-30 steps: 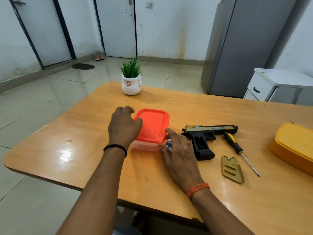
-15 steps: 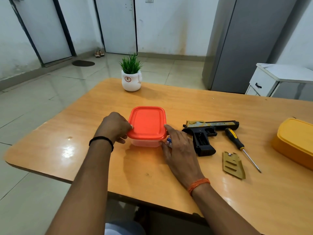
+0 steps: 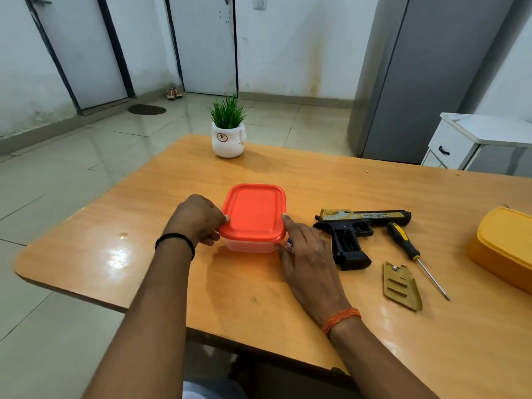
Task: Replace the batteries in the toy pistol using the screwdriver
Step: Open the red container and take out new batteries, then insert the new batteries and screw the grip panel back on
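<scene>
A person's two bare hands are working at a small food box near the middle of a wooden table. The left hand (image 3: 198, 218) is curling around the left edge of the box, thumb resting on the rim of its lid, gripping it. The right hand (image 3: 308, 254) is lying flatter against the right side, fingers mostly straight, index fingertip touching the lid's corner; something small and blue-white is peeking out beneath those fingers, too hidden to identify.

The orange-lidded box (image 3: 254, 214) is a rounded rectangle of smooth plastic, with a bright orange lid over a clear, cloudy base. Judging from this, the person is closing or opening the box, likely the store for batteries; the next move probably calls for prying one lid corner up while the other hand is steadying the base.

Just right of the right hand, the toy pistol (image 3: 357, 228) is lying on its side, matt black plastic with a gold printed slide, its grip compartment open. Beside it, the screwdriver (image 3: 403, 240) is resting untouched, black and yellow handle, thin steel shaft. Nearer the table's front edge lies the battery cover (image 3: 401, 286), a flat gold slotted plate with a screw at its top.

A yellow container (image 3: 503, 246) is sitting at the far right, and a potted plant (image 3: 228, 133) in a white ceramic pot at the far edge. The table (image 3: 172, 283) is glossy, orange-toned wood laminate.
</scene>
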